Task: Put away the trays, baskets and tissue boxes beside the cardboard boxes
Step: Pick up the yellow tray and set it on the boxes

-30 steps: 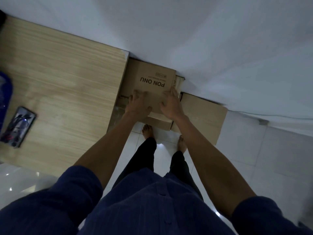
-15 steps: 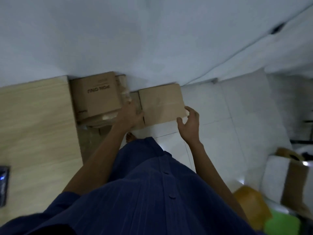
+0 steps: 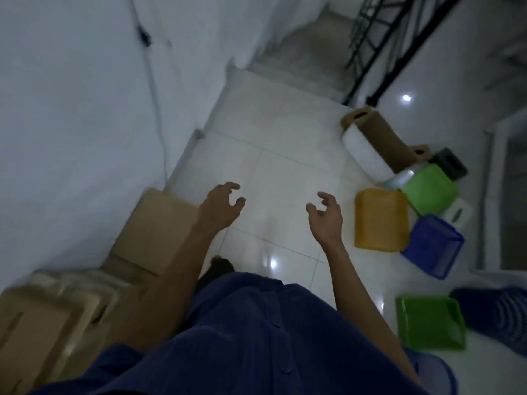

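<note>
Yellow basket sits on the white floor just right of the right hand, with a green basket beyond it and a blue basket farther right (all blurred). A green tray lies lower right of that hand. Cardboard boxes line the wall just left of the left hand. Both hands hover over the tiles, fingers loosely curled, holding nothing.

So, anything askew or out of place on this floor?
Yes. On the right, the yellow basket, blue basket and green tray lie scattered at odd angles, the blue one apparently tipped, apart from the cardboard boxes by the wall. Nothing looks spilled or broken.
</note>
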